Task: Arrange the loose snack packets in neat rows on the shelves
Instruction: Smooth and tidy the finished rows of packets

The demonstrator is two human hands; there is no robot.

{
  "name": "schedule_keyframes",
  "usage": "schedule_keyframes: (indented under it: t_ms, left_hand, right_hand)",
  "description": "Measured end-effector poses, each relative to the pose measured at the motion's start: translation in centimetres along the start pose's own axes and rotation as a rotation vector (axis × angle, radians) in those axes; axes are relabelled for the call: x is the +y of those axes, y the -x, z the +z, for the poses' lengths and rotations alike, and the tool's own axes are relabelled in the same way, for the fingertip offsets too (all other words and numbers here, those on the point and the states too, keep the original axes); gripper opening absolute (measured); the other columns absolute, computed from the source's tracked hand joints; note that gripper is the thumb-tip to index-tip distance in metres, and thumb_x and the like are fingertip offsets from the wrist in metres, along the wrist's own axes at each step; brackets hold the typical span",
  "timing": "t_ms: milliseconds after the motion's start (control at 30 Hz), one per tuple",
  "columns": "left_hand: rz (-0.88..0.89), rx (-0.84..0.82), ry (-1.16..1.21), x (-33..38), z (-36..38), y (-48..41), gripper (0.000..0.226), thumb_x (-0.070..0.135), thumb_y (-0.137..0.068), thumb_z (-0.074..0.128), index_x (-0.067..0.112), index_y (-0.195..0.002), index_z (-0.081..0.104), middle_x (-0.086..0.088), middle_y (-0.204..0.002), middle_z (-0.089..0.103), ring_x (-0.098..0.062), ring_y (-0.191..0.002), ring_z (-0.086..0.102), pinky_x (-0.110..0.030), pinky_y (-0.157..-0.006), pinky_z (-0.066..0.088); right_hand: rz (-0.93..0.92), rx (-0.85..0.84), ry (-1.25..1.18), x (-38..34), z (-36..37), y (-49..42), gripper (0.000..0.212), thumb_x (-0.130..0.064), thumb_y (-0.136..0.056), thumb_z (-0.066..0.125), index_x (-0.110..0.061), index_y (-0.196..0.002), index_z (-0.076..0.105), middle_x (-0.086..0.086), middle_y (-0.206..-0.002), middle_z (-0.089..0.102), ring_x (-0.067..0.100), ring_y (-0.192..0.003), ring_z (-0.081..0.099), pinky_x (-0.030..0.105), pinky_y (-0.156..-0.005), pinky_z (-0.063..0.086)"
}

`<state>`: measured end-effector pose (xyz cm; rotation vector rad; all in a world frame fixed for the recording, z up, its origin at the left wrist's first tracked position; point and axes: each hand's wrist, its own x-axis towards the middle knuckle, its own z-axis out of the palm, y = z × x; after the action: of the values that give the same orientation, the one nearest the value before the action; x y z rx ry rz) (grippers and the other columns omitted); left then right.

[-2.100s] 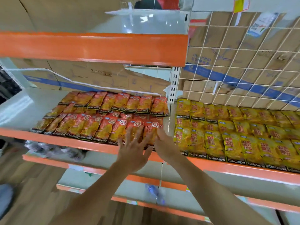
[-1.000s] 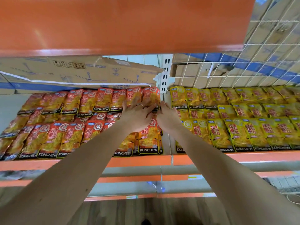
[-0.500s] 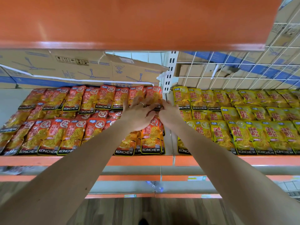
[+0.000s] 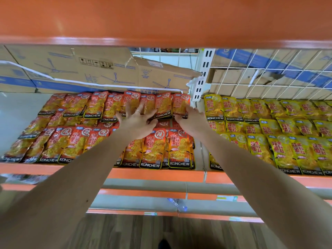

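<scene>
- Nearest, below and in front of the white post [image 4: 203,76], lie a wood floor [image 4: 134,230] and two lower shelves [image 4: 143,193]. Something clear and crumpled sits there, too blurred to name.
- Two bare forearms reach up from the bottom corners towards the post.
- Left of the post, red packets [image 4: 152,150] lie flat on the shelf [image 4: 152,174] in overlapping rows, a front row at its orange lip and a back row further in. Right of the post, yellow packets [image 4: 258,146] lie the same way.
- The left hand [image 4: 138,121], left of the post, rests with spread, straight fingers on the back-row red packets and grips nothing. It wears a ring [image 4: 138,111].
- The right hand [image 4: 192,119], just left of the post's foot, lies with fingers extended on the last back-row packet. Whether its thumb tucks under the packet's edge is hard to tell.
- The packets look light, soft and glossy, so likely slippery. They probably slide best under flat palms, or lift by a sealed edge.
- The hands hide the middle row, and the frame cuts off both far ends of the rows.
- Behind, left of the post, stand cardboard boxes [image 4: 100,69], and to its right a wire grid [image 4: 269,76]. An orange upper shelf [image 4: 161,20] blocks everything above.
</scene>
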<state>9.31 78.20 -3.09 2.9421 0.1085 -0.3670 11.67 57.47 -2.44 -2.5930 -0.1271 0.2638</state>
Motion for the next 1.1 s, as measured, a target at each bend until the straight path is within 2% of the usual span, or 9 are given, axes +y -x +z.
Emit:
schedule_keyframes:
  t_ms: [133, 267, 400, 567, 700, 867, 967, 1033, 1100]
  left_hand:
    - [0.024, 0.094, -0.072, -1.5, -0.4, 0.2, 0.055, 0.067, -0.099, 0.024, 0.057, -0.152, 0.013, 0.009, -0.168, -0.002, -0.039, -0.152, -0.006, -0.072, -0.114, 0.0]
    - [0.065, 0.149, -0.168, -2.7, -1.0, -0.4, 0.058, 0.065, -0.099, 0.028, 0.053, -0.153, 0.013, 0.004, -0.168, 0.002, -0.04, -0.152, -0.001, -0.073, -0.115, 0.004]
    - [0.109, 0.099, -0.177, -1.5, -1.6, -1.6, 0.061, 0.067, -0.097, 0.031, 0.052, -0.154, 0.013, 0.007, -0.168, -0.005, -0.047, -0.15, -0.001, -0.076, -0.111, 0.002]
    - [0.083, 0.02, -0.203, -2.1, -2.3, -2.5, 0.072, 0.063, -0.097, 0.041, 0.038, -0.159, 0.013, 0.007, -0.168, 0.005, -0.04, -0.152, 0.003, -0.077, -0.112, 0.008]
    - [0.095, -0.007, -0.164, -2.6, -2.2, -2.8, 0.07, 0.064, -0.097, 0.042, 0.038, -0.158, 0.018, 0.012, -0.167, 0.008, -0.035, -0.154, 0.002, -0.074, -0.114, 0.011]
    - [0.163, 0.109, -0.088, -3.4, -2.5, -0.4, 0.064, 0.066, -0.098, 0.031, 0.037, -0.156, 0.024, 0.01, -0.166, 0.014, -0.031, -0.153, 0.011, -0.07, -0.115, 0.017]
    - [0.275, 0.115, -0.068, -3.7, -1.6, 3.7, 0.074, 0.077, -0.089, 0.024, 0.042, -0.154, 0.022, 0.015, -0.165, 0.015, -0.023, -0.152, 0.015, -0.064, -0.119, 0.013]
    - [0.347, 0.079, -0.105, -3.8, -0.3, 6.1, 0.084, 0.084, -0.082, 0.02, 0.043, -0.155, 0.018, 0.016, -0.164, 0.015, -0.017, -0.152, 0.011, -0.061, -0.121, 0.008]
    - [0.386, 0.114, -0.079, -3.9, 0.9, 7.2, 0.09, 0.087, -0.078, 0.02, 0.042, -0.156, 0.018, 0.014, -0.164, 0.019, -0.013, -0.152, 0.011, -0.059, -0.121, 0.005]
  right_hand:
    - [-0.053, 0.085, 0.081, 0.3, 0.8, -0.9, 0.068, -0.053, -0.095, 0.046, -0.017, -0.15, 0.031, 0.01, -0.148, 0.044, 0.03, -0.14, 0.035, 0.051, -0.117, 0.024]
    - [-0.151, 0.082, 0.204, -1.1, 0.7, -1.5, 0.073, -0.055, -0.095, 0.048, -0.028, -0.156, 0.019, 0.007, -0.166, 0.013, 0.029, -0.153, 0.009, 0.058, -0.12, 0.01]
    - [-0.208, -0.004, 0.308, -2.5, 0.7, -2.3, 0.071, -0.058, -0.094, 0.051, -0.043, -0.154, 0.017, 0.001, -0.167, 0.001, 0.035, -0.152, -0.001, 0.068, -0.117, 0.01]
    - [-0.194, -0.078, 0.414, -3.0, 0.7, -3.0, 0.063, -0.058, -0.096, 0.049, -0.044, -0.153, 0.024, -0.005, -0.165, 0.014, 0.03, -0.153, 0.005, 0.069, -0.115, 0.013]
    - [-0.189, -0.042, 0.436, -3.1, 1.4, -3.3, 0.064, -0.06, -0.095, 0.05, -0.044, -0.152, 0.026, -0.006, -0.163, 0.022, 0.03, -0.152, 0.01, 0.068, -0.116, 0.013]
    - [-0.273, 0.036, 0.3, -2.8, 0.2, -1.2, 0.063, -0.059, -0.096, 0.045, -0.037, -0.153, 0.027, -0.004, -0.161, 0.029, 0.026, -0.151, 0.018, 0.06, -0.119, 0.015]
    - [-0.375, -0.014, 0.306, -2.3, -0.6, 2.1, 0.069, -0.065, -0.094, 0.042, -0.032, -0.153, 0.029, -0.006, -0.161, 0.029, 0.021, -0.148, 0.025, 0.052, -0.117, 0.021]
    - [-0.403, -0.068, 0.371, -2.1, -0.5, 4.1, 0.075, -0.07, -0.091, 0.039, -0.032, -0.154, 0.027, -0.009, -0.162, 0.025, 0.019, -0.148, 0.022, 0.051, -0.116, 0.021]
    - [-0.395, -0.101, 0.391, -1.9, -0.3, 5.4, 0.076, -0.067, -0.091, 0.044, -0.031, -0.155, 0.023, -0.011, -0.163, 0.022, 0.017, -0.149, 0.017, 0.049, -0.116, 0.019]
